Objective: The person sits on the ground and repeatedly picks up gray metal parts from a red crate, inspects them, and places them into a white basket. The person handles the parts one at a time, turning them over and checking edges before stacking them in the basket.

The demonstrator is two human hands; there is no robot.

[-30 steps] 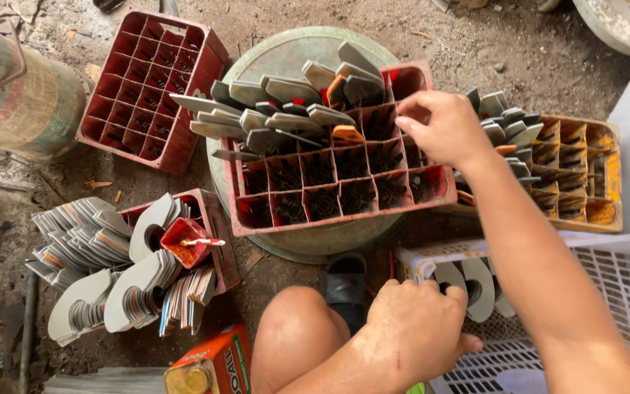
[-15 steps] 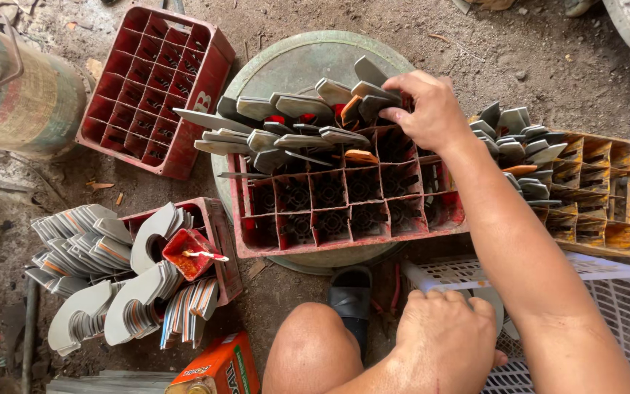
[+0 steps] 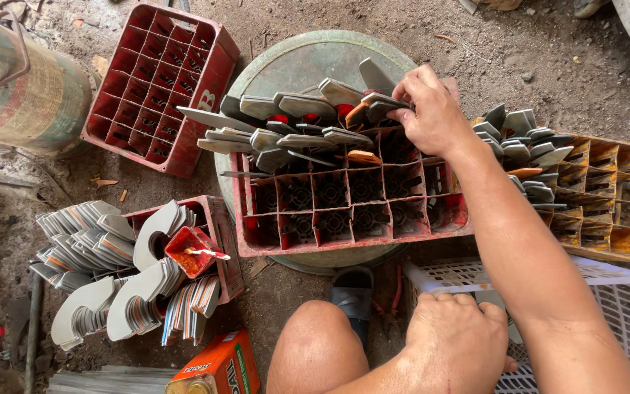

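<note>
A red divided crate [image 3: 344, 237] sits on a round green lid [image 3: 308, 58]. Its far rows hold several flat grey curved pieces [image 3: 293, 135] standing on edge. At the crate's far right corner, my right hand [image 3: 432, 109] pinches one grey piece [image 3: 377, 109] among the others. My left hand [image 3: 457, 343] reaches across my knee [image 3: 315, 350] into a white plastic basket [image 3: 621, 306]. Its fingers curl down inside the basket, and what they hold is hidden.
An orange crate [image 3: 607, 197] with more grey pieces stands to the right. An empty red crate [image 3: 158, 87] and a rusty drum [image 3: 23, 87] are at the far left. Stacked grey pieces [image 3: 111, 284] and a small red cup [image 3: 191, 252] lie at the left, with an orange box [image 3: 216, 368] in front.
My right hand moved from the crate's right side to its far right corner and now grips a grey piece there. My left hand stayed in the white basket.
</note>
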